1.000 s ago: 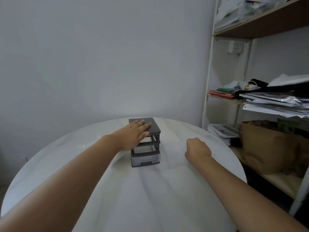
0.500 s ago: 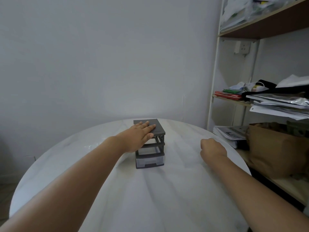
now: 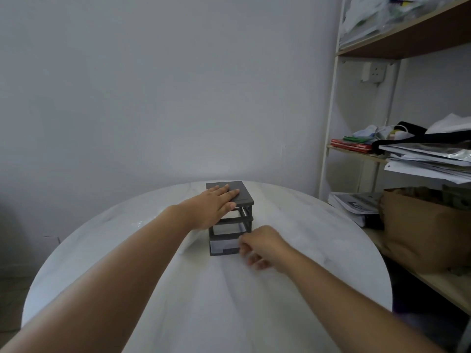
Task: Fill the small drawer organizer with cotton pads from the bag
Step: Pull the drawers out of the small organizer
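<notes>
The small drawer organizer (image 3: 243, 197) is a dark grey frame of three tiers standing past the middle of the round white table (image 3: 305, 225). Its two upper slots look empty, and the bottom one holds a translucent drawer (image 3: 221, 244). My left hand (image 3: 214, 207) lies flat on the organizer's top, fingers stretched out, thumb over the front edge. My right hand (image 3: 262, 247) is at the bottom drawer's front right corner, fingers curled and blurred; whether they grip it is unclear. A whitish translucent shape (image 3: 190, 242) peeks out left of the organizer under my left forearm.
A shelf unit (image 3: 328, 128) stands right of the table with stacked papers (image 3: 428, 159), books and a brown paper bag (image 3: 418, 225). A wall socket (image 3: 377, 71) is behind it. A plain grey wall lies beyond the table's far edge.
My right hand has moved left from the table's right side to the front of the bottom drawer. My left hand has stayed on the organizer's top.
</notes>
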